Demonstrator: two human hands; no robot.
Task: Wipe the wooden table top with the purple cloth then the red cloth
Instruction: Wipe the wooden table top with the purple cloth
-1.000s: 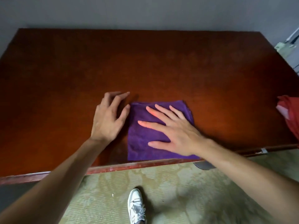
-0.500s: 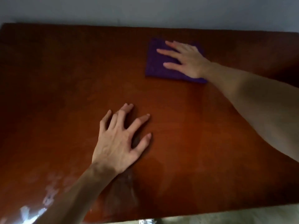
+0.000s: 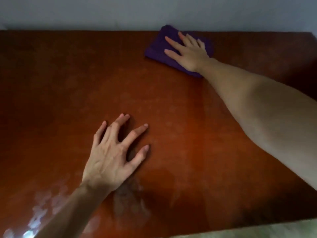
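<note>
Right hand point(image 3: 188, 53) flat on purple cloth point(image 3: 157, 47)

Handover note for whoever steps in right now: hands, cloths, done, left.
Right hand: flat, fingers spread, pressing the purple cloth at the far edge of the wooden table top, right of centre, by the wall.
Left hand: fingers spread, resting on the bare wood nearer the front, holding nothing.
Red cloth: not in view.
Done: purple wipe under way; how much of the top is covered cannot be told.
Left: finish the purple pass, then wipe with the red cloth.
</note>
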